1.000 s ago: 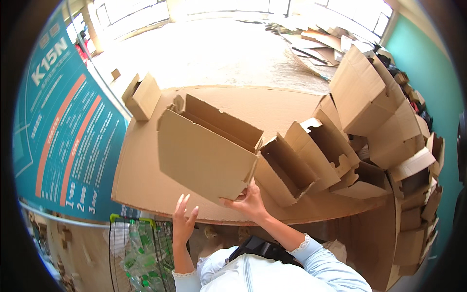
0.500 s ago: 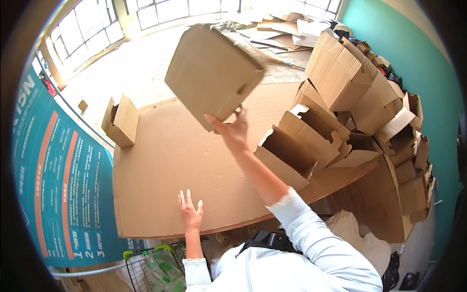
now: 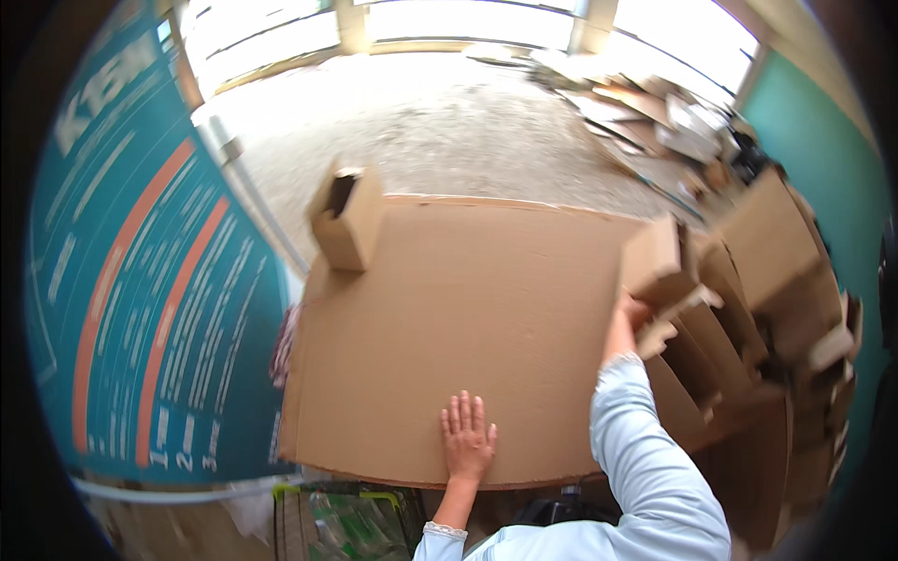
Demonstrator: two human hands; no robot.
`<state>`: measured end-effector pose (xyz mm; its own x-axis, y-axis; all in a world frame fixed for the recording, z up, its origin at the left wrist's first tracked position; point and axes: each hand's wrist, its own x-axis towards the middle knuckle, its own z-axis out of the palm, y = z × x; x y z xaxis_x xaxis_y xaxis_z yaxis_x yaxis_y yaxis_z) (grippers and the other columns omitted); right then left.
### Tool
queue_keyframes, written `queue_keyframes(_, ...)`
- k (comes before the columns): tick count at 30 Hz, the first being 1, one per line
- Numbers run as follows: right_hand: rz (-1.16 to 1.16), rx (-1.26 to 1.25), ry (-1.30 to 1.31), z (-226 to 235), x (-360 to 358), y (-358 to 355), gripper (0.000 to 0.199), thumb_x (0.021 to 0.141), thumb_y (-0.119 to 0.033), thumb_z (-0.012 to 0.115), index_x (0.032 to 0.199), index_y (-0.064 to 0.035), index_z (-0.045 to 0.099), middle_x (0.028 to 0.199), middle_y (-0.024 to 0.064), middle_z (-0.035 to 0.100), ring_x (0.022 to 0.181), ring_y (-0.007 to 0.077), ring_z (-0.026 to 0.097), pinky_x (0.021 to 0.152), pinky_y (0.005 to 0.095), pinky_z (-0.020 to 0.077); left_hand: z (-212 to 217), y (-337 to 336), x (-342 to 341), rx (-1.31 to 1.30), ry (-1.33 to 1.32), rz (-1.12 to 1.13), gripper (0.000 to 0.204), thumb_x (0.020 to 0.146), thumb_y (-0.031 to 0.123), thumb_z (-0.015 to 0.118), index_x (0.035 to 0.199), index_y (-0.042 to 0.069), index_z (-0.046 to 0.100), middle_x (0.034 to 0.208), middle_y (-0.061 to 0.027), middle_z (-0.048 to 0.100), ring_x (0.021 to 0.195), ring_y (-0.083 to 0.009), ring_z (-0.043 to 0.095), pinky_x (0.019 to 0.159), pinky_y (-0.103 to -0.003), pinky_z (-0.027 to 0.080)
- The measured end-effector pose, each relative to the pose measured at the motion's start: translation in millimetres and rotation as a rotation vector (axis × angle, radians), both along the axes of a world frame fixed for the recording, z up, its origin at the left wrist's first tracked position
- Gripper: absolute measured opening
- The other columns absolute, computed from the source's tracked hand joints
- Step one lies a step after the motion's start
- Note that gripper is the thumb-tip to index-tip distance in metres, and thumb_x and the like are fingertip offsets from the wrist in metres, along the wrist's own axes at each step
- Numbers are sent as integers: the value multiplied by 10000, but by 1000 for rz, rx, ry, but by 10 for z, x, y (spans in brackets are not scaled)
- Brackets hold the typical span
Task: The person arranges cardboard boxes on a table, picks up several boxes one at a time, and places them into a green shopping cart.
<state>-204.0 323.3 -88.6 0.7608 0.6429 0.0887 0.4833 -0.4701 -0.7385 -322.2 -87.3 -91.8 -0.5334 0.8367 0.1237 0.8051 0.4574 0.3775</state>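
Note:
My left hand (image 3: 469, 447) lies flat near the front edge of a large cardboard-covered table (image 3: 468, 318), its fingers stretched out and nothing in them. At the right side, my right hand (image 3: 632, 313) grips the lower part of a brown cardboard box (image 3: 651, 258). Its fingers are partly hidden by the box. Just beyond and below it stand several open-topped cardboard boxes (image 3: 716, 338), packed close together and slightly blurred. A single small cardboard box (image 3: 354, 221), open at the top, stands upright at the table's far left corner.
A teal printed banner (image 3: 178, 309) rises along the left. More boxes (image 3: 781, 238) pile up toward the green wall (image 3: 828, 140). Flattened cardboard (image 3: 645, 103) lies on the far floor. A wire basket with green bottles (image 3: 346, 524) is below the front edge.
My right hand has brought the raised box down and to the right, beside the other boxes. My left hand now lies flat on the table. The view has turned left.

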Motion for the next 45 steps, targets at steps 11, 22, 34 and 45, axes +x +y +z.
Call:
queue_keyframes(11,948,440,210,156,-1637,-1392,140,820,-111,468,884,-55,579,755,75,581,728,213,568,664,359,466,-54,-55,-86,27,-93,21,604,860,341,513,1370,71,336,1452,-153,264,1353,-310,218,1106,-472,149)
queue_keyframes(22,1662,521,-725,653,-5020,-2518,208,801,-76,497,992,-8,545,1014,156,567,969,309,544,862,391,442,-1,-116,-145,-92,-143,-44,463,864,337,511,1209,29,519,1406,-178,340,1342,-326,247,1106,-472,163)
queue_keyframes(34,2394,429,-327,918,-3395,-2212,69,698,-21,562,698,-37,494,751,152,548,793,364,551,651,456,443,-100,-115,-99,263,-59,39,481,889,231,454,1329,44,399,1342,-184,420,1275,-300,377,1066,-451,266)
queue_keyframes(45,2485,349,-641,1420,182,-2859,250,589,-27,643,835,-71,648,1055,96,570,1048,322,520,842,421,460,-77,-1156,-739,843,-758,522,180,905,89,476,1018,9,592,928,-31,602,817,-82,548,736,-216,457)
